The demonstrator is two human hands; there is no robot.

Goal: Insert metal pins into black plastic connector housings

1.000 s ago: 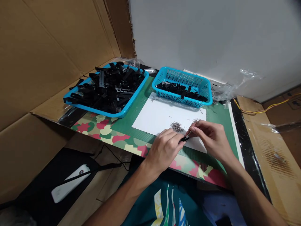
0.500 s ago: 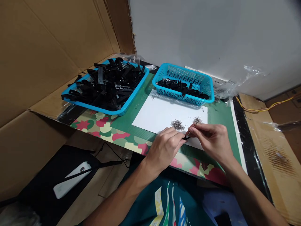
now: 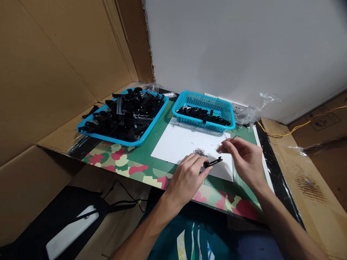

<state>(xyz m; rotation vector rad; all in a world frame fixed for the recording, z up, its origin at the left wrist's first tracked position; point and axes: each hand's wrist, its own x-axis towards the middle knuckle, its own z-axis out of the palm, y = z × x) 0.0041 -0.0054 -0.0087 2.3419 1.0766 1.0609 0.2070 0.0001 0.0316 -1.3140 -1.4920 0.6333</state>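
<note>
Pinched between the thumb and fingers of my left hand (image 3: 189, 177) is a slim black plastic part (image 3: 215, 162), its free end pointing right over a white sheet (image 3: 169, 147). My right hand (image 3: 245, 157) is just beyond that end, fingers closed on a thin metal tool (image 3: 233, 137). The tool's tip is too small to make out. A pile of tiny metal pieces (image 3: 199, 151) lies on the sheet behind my left fingers. A smaller pile is partly hidden by my right fingertips.
A blue tray (image 3: 141, 141) heaped with black parts stands at the left. Behind the sheet is a blue perforated basket (image 3: 187, 121) holding more black parts. Yellow wires (image 3: 279, 135) cross the cardboard at the right. A white device (image 3: 72, 233) lies at lower left.
My right hand has moved away from my left, opening a gap between them. The black part now shows, projecting from my left fingers. The whole view has shifted, with the baskets lower.
</note>
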